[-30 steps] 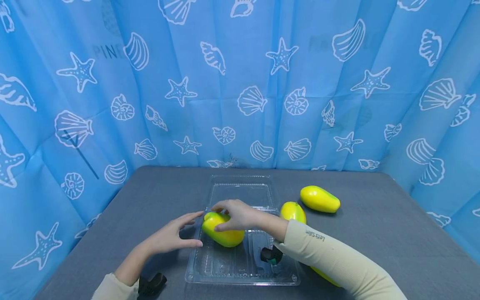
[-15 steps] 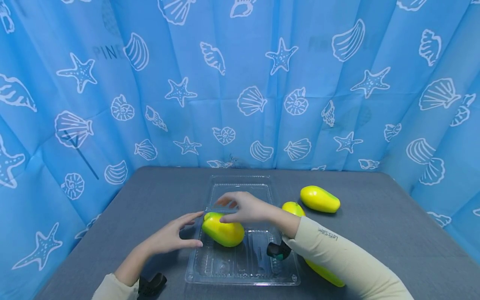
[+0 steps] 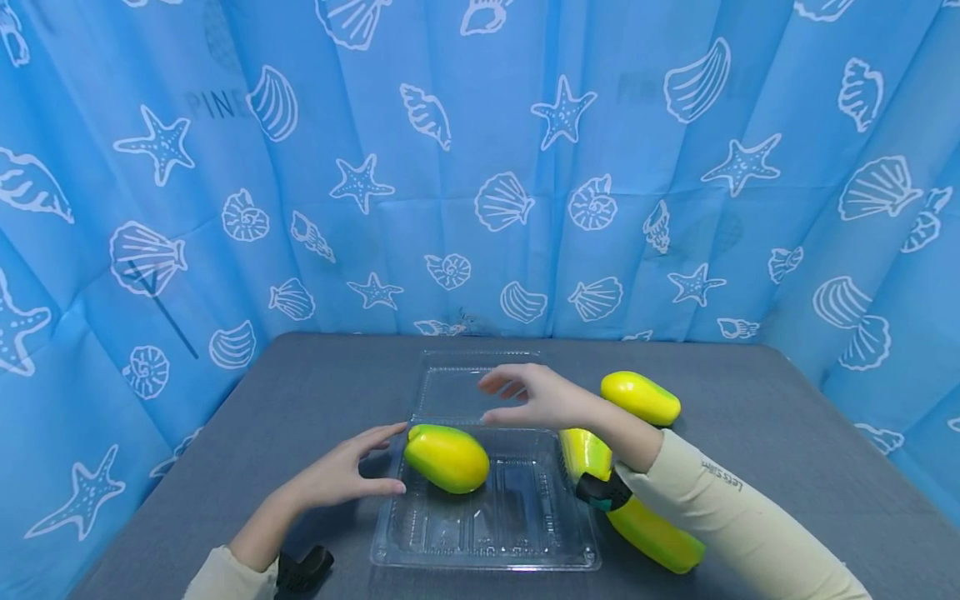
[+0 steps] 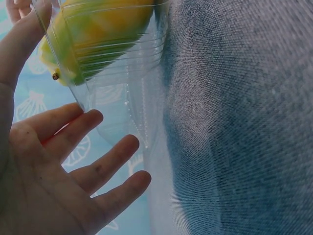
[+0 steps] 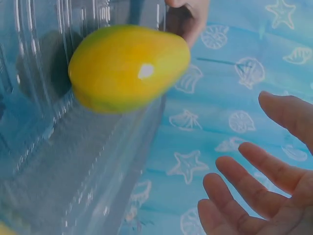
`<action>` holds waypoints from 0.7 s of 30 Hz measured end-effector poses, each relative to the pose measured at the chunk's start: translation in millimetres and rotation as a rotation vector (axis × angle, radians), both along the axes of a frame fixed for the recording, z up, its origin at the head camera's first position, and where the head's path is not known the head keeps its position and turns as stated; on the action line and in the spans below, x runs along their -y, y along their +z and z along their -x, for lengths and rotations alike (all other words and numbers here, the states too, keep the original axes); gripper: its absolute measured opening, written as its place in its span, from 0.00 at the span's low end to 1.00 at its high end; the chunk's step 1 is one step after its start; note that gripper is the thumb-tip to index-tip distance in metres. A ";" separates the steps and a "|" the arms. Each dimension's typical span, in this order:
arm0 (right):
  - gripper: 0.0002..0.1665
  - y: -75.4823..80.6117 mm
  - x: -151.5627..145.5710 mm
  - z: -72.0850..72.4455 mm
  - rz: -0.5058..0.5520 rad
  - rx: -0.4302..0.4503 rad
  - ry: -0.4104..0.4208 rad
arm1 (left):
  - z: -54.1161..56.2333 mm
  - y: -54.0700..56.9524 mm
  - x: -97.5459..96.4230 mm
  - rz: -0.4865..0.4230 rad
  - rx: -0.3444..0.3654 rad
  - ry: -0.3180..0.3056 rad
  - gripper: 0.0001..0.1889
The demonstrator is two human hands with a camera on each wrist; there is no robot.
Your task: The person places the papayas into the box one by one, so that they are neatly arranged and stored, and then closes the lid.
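Observation:
A yellow-green papaya [image 3: 447,460] lies in the left back part of a clear plastic clamshell container [image 3: 487,568], its stem end towards the left rim. My left hand [image 3: 337,475] is spread at that rim, with the thumb and fingertips right at the clear wall; in the left wrist view its fingers [image 4: 110,169] are apart and the palm is bare. My right hand [image 3: 543,396] hovers over the container's back right, fingers loosely bent, holding nothing. The right wrist view shows the papaya [image 5: 129,68] well apart from the right fingers [image 5: 254,181].
The container's lid [image 3: 450,392] lies folded back behind the base. To the right are more papayas: one at the back [image 3: 640,398], one beside the container [image 3: 587,454], one near the front [image 3: 660,537]. A blue shell-patterned curtain [image 3: 480,167] hangs behind the grey table [image 3: 322,375].
My right hand has let go of the papaya in the container and moved up and to the right. The papaya and my left hand have stayed in place.

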State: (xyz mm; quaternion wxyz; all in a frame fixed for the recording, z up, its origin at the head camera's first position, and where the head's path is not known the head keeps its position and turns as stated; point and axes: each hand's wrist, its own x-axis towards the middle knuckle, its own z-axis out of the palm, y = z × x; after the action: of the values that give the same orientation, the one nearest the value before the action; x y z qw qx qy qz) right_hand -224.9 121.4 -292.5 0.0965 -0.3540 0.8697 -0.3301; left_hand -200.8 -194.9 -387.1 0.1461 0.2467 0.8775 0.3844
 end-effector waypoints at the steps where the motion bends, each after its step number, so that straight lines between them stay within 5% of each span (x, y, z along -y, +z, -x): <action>1: 0.25 0.4 -4.5 -0.2 0.001 -0.006 -0.007 | 0.0 -0.1 0.1 0.000 -0.003 -0.002 0.39; 21: 0.25 -2.8 -82.2 -12.8 -0.004 0.021 -0.141 | -0.7 0.9 0.2 0.005 -0.002 0.001 0.39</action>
State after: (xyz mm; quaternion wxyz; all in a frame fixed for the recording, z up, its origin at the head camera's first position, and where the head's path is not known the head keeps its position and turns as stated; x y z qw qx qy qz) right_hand -212.1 203.6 -295.3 0.0829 -0.2884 0.8920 -0.3381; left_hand -200.1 -195.1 -386.2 0.1456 0.2463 0.8787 0.3820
